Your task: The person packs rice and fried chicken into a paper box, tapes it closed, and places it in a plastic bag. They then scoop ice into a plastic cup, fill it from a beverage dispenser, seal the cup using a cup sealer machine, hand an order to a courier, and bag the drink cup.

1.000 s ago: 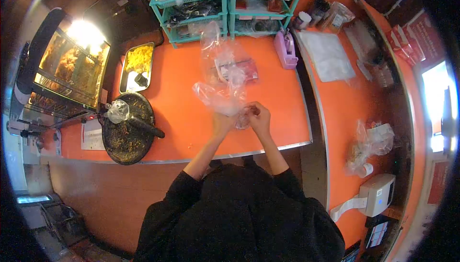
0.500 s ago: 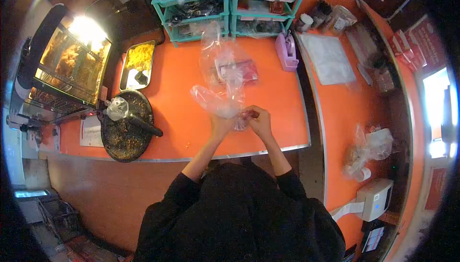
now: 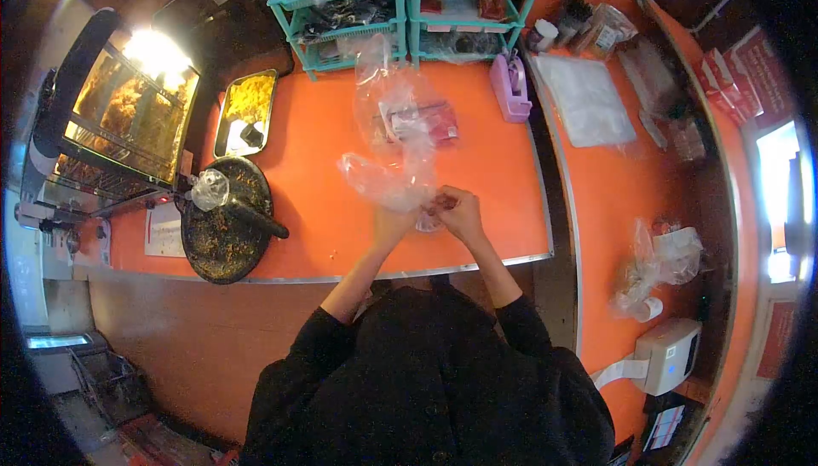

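Note:
Near the front edge of the orange counter [image 3: 315,210], my two hands come together over a small clear plastic bag [image 3: 429,223]. My right hand [image 3: 463,212] is closed, its fingertips pinching the bag's upper part, where something reddish-brown shows. My left hand [image 3: 394,221] is closed on the bag's left side, with its fingers partly covered by loose clear plastic. Just beyond lie crumpled clear plastic bags [image 3: 375,178], stretching back over a red and white packet [image 3: 439,122].
At left stand a black stone mortar [image 3: 223,249], a tray of yellow food [image 3: 253,95] and a lit glass display case [image 3: 128,108]. Green tiered racks [image 3: 407,27] and a purple tape dispenser [image 3: 511,89] line the back. A label printer [image 3: 669,355] sits right.
The whole view has shifted slightly. My hands stay together at the small bag, with only slight finger movement.

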Tool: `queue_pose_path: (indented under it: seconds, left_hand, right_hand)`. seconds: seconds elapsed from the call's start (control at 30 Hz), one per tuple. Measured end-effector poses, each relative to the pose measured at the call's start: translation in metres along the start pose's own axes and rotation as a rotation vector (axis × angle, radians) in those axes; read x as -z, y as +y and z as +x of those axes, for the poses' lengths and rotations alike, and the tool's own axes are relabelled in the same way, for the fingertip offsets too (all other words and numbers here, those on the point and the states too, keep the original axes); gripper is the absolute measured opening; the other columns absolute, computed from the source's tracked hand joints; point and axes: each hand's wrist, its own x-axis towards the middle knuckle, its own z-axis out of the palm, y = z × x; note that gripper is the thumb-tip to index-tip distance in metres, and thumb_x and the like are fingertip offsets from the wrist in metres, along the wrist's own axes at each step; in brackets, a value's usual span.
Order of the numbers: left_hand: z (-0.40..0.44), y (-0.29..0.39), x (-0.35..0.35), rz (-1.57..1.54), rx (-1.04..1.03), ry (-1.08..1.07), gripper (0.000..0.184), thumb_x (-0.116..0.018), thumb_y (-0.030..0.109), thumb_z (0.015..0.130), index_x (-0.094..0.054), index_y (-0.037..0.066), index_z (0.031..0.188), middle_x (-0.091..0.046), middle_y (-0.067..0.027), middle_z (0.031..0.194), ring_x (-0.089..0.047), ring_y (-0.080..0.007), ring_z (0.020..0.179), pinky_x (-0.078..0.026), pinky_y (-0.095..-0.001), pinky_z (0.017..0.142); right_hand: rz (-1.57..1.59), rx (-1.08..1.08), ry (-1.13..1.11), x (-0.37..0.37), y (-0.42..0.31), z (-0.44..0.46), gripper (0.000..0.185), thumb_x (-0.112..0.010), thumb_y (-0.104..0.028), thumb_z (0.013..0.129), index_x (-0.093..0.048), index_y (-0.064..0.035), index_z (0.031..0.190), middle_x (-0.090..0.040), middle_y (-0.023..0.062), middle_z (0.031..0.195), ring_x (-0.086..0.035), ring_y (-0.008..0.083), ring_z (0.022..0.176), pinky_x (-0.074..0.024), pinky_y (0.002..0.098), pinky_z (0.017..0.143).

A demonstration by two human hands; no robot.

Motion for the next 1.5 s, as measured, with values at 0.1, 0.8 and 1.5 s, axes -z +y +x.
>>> queue_pose_path:
  seconds: [0.1,0.8,1.5]
  left_hand:
    - [0.006,-0.004,0.002,0.065,-0.042,-0.090,0.045,-0.077,0.018,0.072,-0.058,0.001,0.108,-0.063,-0.0093,0.102,-0.061,-0.0195,0.094,-0.050,-0.0350,0.083]
    - [-0.011,0.028,0.006,0.368,-0.149,-0.172,0.029,-0.072,0.017,0.066,-0.065,0.002,0.089,-0.065,-0.0157,0.081,-0.064,-0.0271,0.073,-0.050,-0.0368,0.065]
    - [-0.049,0.016,0.040,-0.075,0.146,0.510,0.059,-0.071,0.027,0.079,-0.038,0.002,0.121,-0.042,-0.0100,0.111,-0.049,-0.0183,0.087,-0.044,-0.0300,0.073]
  right_hand:
    - [-0.291,0.228,0.008,0.007,-0.003,-0.002,0.016,-0.068,-0.008,0.073,-0.060,0.0003,0.085,-0.064,0.0135,0.077,-0.065,0.0241,0.069,-0.0514,0.0336,0.063]
    - [-0.639,0.618,-0.454,0.025,-0.010,0.020,0.031,-0.061,-0.020,0.077,-0.060,-0.0111,0.107,-0.063,0.0187,0.097,-0.060,0.0389,0.088,-0.0479,0.0445,0.080]
    - [0.386,0.260,0.245,0.059,-0.056,0.123,0.037,-0.059,-0.031,0.090,-0.062,-0.0003,0.110,-0.065,0.0028,0.093,-0.057,0.0088,0.084,-0.0452,0.0251,0.075]
